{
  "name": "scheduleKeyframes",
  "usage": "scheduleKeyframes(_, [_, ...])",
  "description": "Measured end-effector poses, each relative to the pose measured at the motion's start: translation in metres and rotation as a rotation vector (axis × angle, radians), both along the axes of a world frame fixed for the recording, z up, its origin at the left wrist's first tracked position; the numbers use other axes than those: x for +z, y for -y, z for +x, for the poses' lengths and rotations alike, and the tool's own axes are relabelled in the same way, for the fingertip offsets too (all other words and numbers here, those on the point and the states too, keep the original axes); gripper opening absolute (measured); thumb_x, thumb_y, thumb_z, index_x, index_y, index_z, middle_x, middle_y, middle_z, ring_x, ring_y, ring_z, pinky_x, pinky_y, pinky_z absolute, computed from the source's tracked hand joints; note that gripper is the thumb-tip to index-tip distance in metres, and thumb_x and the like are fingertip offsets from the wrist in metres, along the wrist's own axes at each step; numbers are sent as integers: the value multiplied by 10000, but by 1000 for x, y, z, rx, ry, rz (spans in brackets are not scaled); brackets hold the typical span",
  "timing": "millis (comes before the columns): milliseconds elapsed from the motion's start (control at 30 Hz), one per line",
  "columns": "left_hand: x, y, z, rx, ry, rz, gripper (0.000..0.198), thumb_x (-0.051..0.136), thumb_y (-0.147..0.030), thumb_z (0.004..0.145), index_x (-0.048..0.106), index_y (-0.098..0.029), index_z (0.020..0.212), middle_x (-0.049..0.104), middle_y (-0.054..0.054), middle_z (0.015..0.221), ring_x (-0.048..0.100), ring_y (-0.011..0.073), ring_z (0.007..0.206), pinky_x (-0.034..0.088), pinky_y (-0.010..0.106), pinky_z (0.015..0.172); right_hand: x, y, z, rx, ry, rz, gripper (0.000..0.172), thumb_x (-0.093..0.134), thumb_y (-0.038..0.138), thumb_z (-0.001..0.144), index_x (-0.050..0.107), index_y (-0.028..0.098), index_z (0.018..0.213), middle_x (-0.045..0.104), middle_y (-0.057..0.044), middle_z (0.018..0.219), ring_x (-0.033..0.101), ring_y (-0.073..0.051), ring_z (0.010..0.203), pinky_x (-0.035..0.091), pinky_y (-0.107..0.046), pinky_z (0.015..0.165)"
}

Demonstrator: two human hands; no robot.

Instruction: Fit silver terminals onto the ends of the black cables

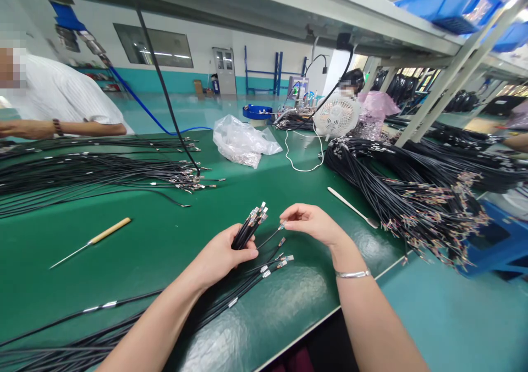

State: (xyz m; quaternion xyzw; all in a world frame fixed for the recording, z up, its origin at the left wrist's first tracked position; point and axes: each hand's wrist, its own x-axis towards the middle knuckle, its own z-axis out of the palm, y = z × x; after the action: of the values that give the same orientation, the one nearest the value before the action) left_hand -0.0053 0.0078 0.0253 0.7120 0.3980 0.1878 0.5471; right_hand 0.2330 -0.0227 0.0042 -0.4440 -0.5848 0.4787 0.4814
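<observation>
I judge this as gathering: my left hand (236,246) clamps a cable bundle (246,233), my right hand (310,225) pinches one plug (282,227); aligning it calls for gentleness.

Bright daylit-looking room, glare on tabletop (303,298) — stretched edges

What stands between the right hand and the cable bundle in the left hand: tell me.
Nothing visible. Between the right hand, which pinches one cable end, and the bundle in the left hand, only a gap shows, the green tabletop behind it.
</observation>
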Motion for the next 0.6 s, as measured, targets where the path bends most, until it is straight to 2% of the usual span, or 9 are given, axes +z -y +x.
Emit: scheduleKeyframes(600, [-1, 0, -1, -2, 0, 9, 161, 607, -262, 692, 507, -186, 792, 535, -44, 686, 442, 92, 544, 344, 199, 488, 1, -1, -1, -15, -4, 21, 229, 710, 285, 687, 651, 177, 880, 652, -25, 838, 590, -142, 782, 458, -292, 760])
